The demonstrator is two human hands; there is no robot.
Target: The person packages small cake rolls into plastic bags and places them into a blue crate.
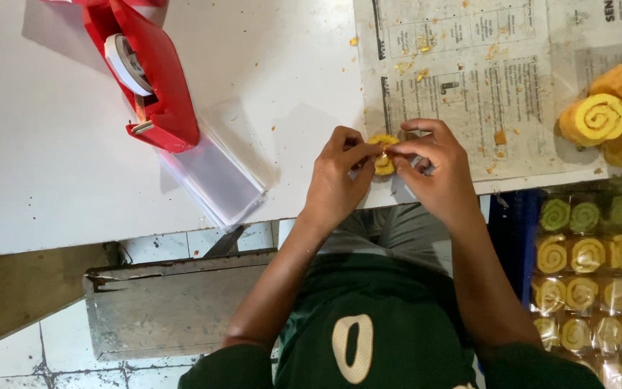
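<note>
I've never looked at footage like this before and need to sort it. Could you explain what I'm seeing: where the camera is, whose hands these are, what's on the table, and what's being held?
There is no machine here. The single picture comes from a camera worn on a person's head, looking down at their own two bare hands. The left hand and right hand together pinch a small yellow spiral roll slice at the edge of a white table. On the table lie a red tape dispenser, a stack of clear plastic bags and a crumb-strewn newspaper bearing unwrapped yellow rolls. Lower right, below the table, sit rows of wrapped yellow and green slices.
</note>
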